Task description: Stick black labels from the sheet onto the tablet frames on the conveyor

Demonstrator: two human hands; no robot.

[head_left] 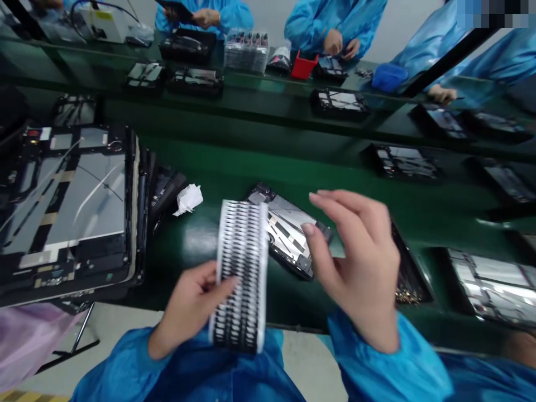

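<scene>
My left hand grips a wide roll of small black stickers on white backing, its thumb lying across the rows. The roll stands upright over the front edge of the green bench. Raised to its right, my right hand is open, thumb and fingertips apart; I see nothing between them. Behind and between the two hands lies an opened tablet-like device with grey and silver inner parts. The roll hides the device's left part, and my right hand is in front of its right side.
Stacked device panels rise at the left, near a crumpled white paper. A dark tray with small brass-coloured parts sits right of my hand. Other devices line the bench and conveyor. Co-workers in blue sleeves work opposite.
</scene>
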